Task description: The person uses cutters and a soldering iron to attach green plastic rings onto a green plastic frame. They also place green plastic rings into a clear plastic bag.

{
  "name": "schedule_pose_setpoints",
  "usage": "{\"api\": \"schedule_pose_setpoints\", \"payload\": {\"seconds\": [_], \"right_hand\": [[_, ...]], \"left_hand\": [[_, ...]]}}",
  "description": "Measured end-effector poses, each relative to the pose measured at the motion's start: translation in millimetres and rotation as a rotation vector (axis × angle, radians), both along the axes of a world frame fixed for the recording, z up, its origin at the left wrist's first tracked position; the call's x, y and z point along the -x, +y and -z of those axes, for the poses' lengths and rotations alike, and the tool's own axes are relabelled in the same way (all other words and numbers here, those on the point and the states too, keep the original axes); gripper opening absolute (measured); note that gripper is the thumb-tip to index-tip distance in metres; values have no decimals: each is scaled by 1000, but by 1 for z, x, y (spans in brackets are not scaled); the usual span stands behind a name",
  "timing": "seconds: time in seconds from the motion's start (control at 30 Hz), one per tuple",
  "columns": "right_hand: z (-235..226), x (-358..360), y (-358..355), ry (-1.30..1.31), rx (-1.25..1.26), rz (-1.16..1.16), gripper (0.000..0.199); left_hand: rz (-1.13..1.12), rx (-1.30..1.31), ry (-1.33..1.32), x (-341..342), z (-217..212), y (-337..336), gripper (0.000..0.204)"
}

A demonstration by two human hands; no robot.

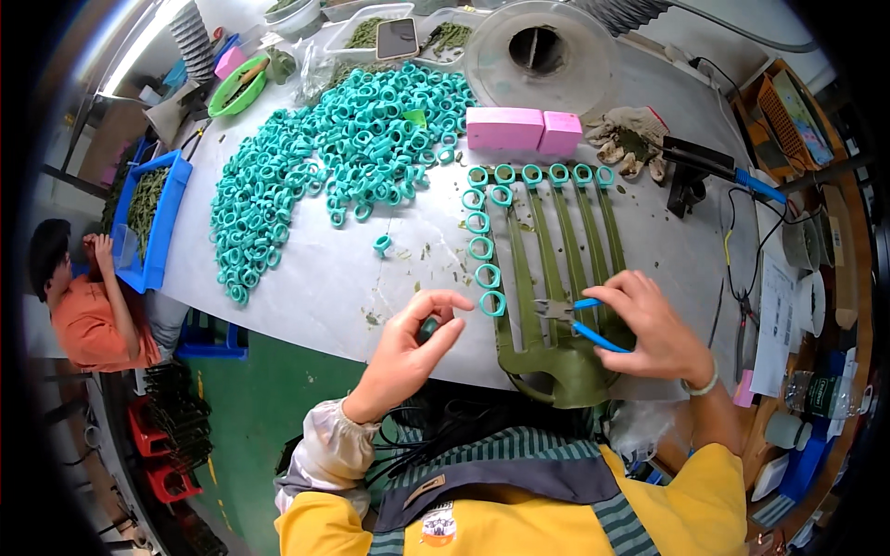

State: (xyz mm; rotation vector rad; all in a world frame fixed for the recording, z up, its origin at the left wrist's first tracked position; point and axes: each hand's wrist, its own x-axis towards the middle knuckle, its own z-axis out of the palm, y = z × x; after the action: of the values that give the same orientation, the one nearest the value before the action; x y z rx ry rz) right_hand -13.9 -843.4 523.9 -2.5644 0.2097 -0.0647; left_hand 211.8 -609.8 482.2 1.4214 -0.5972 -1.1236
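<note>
My right hand [646, 322] grips blue-handled cutting pliers [593, 331]. Their handles are spread, and the metal jaws lie over the bars of an olive-green rake-shaped piece [561, 366]. That piece has several long straight prongs joined at a wide near end. Teal rings [531, 174] sit along its far end, and more run down its left side. Left of the piece, my left hand [408, 345] is raised over the table's near edge, fingers curled round a small dark green piece [428, 329] that is mostly hidden.
A large heap of teal rings [371, 139] covers the table's left and middle. Behind the prongs are pink blocks [505, 128], a glove [630, 139] and a clear round cover [482, 56]. A black clamp-like tool [691, 162] stands right. Another person [97, 315] sits far left beside a blue tray [167, 255].
</note>
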Motion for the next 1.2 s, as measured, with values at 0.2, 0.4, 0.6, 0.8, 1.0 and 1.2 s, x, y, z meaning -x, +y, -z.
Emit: {"api": "schedule_pose_setpoints", "payload": {"seconds": [0.2, 0.4, 0.6, 0.8, 1.0, 1.2], "right_hand": [[12, -27, 0, -30, 78, -92, 63], [10, -42, -6, 6, 103, -184, 64], [6, -54, -17, 82, 116, -316, 61], [5, -58, -20, 226, -18, -358, 54], [-9, -18, -19, 142, -102, -160, 59], [13, 74, -44, 197, -15, 470, 56]], "left_hand": [[46, 151, -1011, 7, 7, -16, 30], [65, 162, -1227, 7, 9, -25, 23], [115, 187, -1246, 3, 12, -28, 18], [151, 193, -1265, -1, 8, -21, 17], [-84, 91, -1097, -33, 20, -1, 15], [-202, -282, -1256, -105, 51, 32, 11]]}}
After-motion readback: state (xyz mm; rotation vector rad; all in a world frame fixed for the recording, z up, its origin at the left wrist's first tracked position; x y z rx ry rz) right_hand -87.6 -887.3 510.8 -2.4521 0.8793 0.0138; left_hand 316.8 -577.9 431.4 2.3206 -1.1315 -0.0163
